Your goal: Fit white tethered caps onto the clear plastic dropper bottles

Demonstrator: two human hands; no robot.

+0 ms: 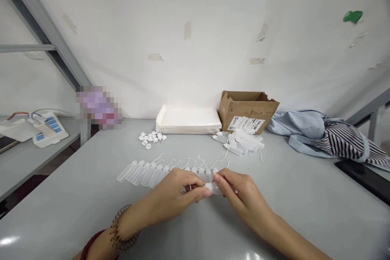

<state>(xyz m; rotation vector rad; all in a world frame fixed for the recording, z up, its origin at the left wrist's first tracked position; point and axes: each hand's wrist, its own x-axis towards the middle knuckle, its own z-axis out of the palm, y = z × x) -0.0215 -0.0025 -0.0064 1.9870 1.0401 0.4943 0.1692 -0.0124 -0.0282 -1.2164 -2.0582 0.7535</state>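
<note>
A small translucent squeeze bottle [216, 189] lies sideways between my two hands, low over the table. My right hand [245, 195] is closed round its body. My left hand [176, 193] pinches the white cap [208, 186] at its left end with thumb and fingers; whether the cap is fully seated, I cannot tell. Just beyond my hands runs a slanted row of similar bottles [141, 174] with white tops and thin bent tips, partly hidden by my hands. Farther back lie a cluster of loose white caps [152, 138] and a heap of translucent bottles [243, 142].
A stack of white sheets or mailers [189, 121] and an open cardboard box [248, 109] stand against the wall. On the right lie a light blue bag [295, 124], striped cloth [347, 138] and a flat black object [362, 176]. A white device [51, 130] sits on another surface at left.
</note>
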